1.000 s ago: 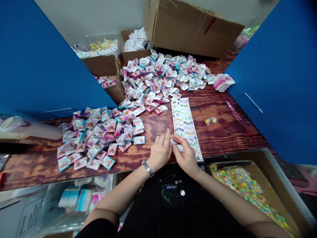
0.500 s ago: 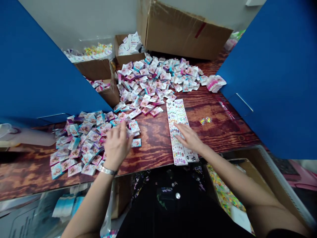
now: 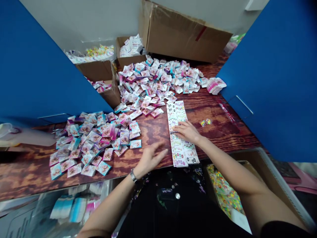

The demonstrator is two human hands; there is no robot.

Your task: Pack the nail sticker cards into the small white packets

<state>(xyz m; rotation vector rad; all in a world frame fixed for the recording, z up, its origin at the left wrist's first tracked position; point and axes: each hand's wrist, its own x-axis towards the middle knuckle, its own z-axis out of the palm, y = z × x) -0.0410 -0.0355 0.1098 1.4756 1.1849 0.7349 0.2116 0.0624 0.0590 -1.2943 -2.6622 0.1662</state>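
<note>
My right hand [image 3: 187, 132] rests with its fingers extended over two long sticker strips [image 3: 178, 153], which lie side by side on the wooden table and show rows of small coloured ovals and rings. To the left of the strips, my left hand [image 3: 151, 158] hovers low over the wood, fingers apart and holding nothing. Beyond it on the left lies a spread of small printed boxes [image 3: 94, 136] in pink, blue and white. Two small clear packets of coloured bits [image 3: 206, 122] sit to the right of the strips.
A larger heap of small boxes [image 3: 158, 77] covers the back, below a big cardboard carton [image 3: 183, 36]. Blue panels [image 3: 274, 82] with metal handles flank the table. By my right forearm, an open box of colourful packets [image 3: 224, 188] stands below table level.
My left hand has moved right, from above the left spread of boxes to beside the strips. My right hand has shifted slightly upward on the strips.
</note>
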